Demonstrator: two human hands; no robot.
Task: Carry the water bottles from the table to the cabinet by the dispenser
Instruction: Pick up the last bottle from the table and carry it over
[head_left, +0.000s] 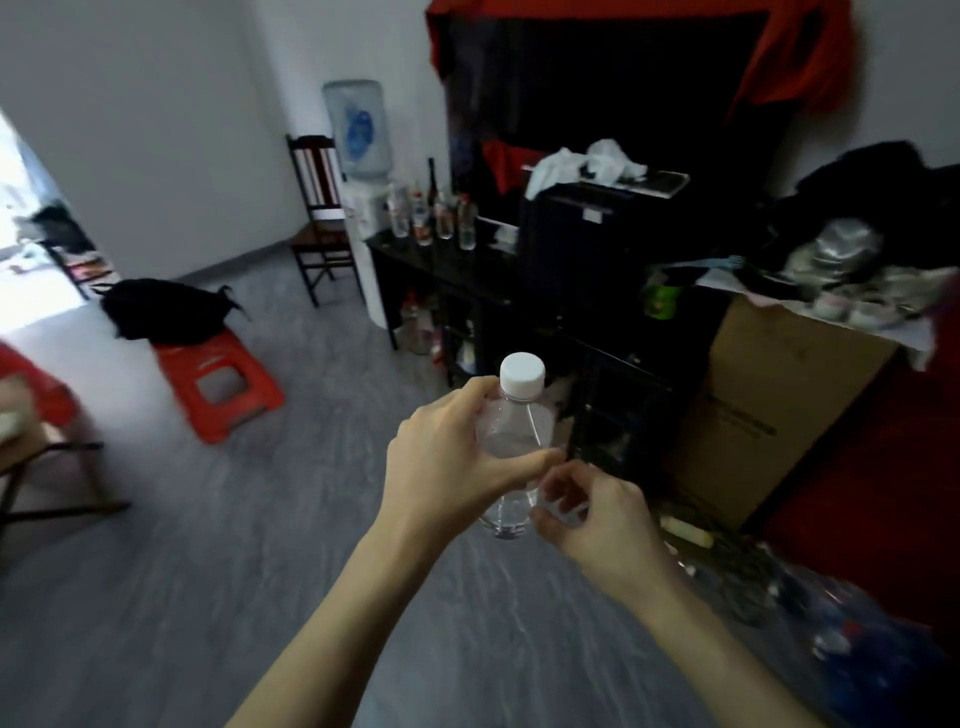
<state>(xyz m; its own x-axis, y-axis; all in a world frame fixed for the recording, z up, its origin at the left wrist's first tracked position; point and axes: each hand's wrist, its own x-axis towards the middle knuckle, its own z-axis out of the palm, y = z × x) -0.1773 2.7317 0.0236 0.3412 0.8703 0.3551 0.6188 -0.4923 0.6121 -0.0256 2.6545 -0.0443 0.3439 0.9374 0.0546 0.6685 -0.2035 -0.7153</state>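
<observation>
A clear water bottle (514, 431) with a white cap is held upright in front of me, above the grey floor. My left hand (447, 462) wraps its upper body. My right hand (587, 514) pinches its lower part with curled fingers. Ahead stands the black cabinet (415, 260), with several clear bottles (436, 215) on its top. The water dispenser (358, 156), carrying a big blue jug, stands just left of the cabinet.
A wooden chair (319, 218) stands left of the dispenser. A red plastic stool (218, 384) with a black bag (166, 309) sits on the floor at left. A cardboard box (769, 410) and clutter line the right side. Grey floor lies open between me and the cabinet.
</observation>
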